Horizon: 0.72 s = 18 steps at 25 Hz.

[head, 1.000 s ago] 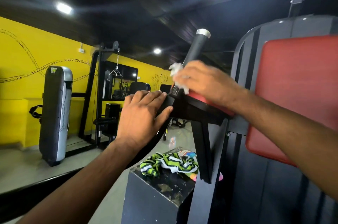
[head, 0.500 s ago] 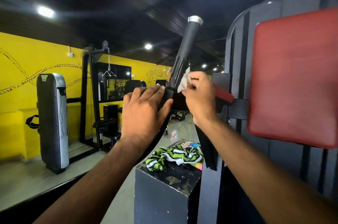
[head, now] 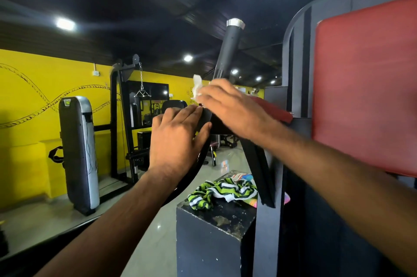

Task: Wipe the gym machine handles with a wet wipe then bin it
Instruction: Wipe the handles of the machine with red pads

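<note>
My right hand (head: pixel 228 107) is curled over the foot of the handle (head: pixel 228 50) and pinches the wet wipe (head: pixel 196 87) against it. A white crumpled corner of the wipe sticks out past my fingertips on the left. My left hand (head: pixel 178 139) lies flat on the black bracket (head: pixel 206 116) just below, fingers straight and pressed together, thumb spread out to the side. The two hands nearly touch.

The handle leans up and to the right, its black shaft bare from my knuckles to the chrome cap (head: pixel 235 22) at the top edge. To its right the room is tight: the grey machine frame (head: pixel 295 50) stands close, and beyond it the big red back pad (head: pixel 365 87). My right wrist lies over a small red pad (head: pixel 274 110) that meets the frame. To the left there is open floor (head: pixel 146 220) as far as the yellow wall (head: pixel 29 87).

Counted: two hands, one wipe, one handle in view and two red pads. Below my arms is one black box (head: pixel 209 238) with a chipped top edge and one green-striped cloth (head: pixel 222 191) heaped on it, up against the slanted black strut (head: pixel 259 168). By the wall stand one upright padded bag (head: pixel 77 152) and one cable frame (head: pixel 118 118).
</note>
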Each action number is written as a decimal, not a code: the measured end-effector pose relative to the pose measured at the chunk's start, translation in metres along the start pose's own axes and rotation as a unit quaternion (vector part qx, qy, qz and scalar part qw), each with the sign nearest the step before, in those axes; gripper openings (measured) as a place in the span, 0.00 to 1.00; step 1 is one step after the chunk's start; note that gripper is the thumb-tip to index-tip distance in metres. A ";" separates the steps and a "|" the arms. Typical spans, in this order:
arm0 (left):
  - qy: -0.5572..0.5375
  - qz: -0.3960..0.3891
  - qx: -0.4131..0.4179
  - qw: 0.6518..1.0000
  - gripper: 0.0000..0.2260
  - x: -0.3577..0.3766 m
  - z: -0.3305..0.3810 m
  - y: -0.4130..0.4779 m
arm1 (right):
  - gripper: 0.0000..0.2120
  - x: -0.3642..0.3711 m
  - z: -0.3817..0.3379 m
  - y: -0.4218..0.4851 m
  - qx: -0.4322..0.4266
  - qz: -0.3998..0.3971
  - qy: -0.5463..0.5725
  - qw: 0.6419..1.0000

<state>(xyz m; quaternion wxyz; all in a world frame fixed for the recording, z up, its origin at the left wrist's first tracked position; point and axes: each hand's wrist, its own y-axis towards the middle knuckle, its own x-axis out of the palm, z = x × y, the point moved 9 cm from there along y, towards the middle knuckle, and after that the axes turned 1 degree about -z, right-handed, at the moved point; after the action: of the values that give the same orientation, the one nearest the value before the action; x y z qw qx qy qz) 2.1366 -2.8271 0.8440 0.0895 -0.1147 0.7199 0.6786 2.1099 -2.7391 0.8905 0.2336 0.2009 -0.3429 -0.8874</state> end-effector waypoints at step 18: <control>0.016 -0.016 0.008 1.000 0.24 0.000 0.002 0.003 | 0.14 -0.011 0.032 -0.033 0.366 0.067 0.147 0.917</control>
<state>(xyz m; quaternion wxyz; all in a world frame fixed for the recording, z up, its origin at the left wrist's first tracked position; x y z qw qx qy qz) 2.1355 -2.8248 0.8467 0.0900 -0.1362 0.7248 0.6693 2.0930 -2.6947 0.8913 0.2510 0.3771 -0.6178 -0.6427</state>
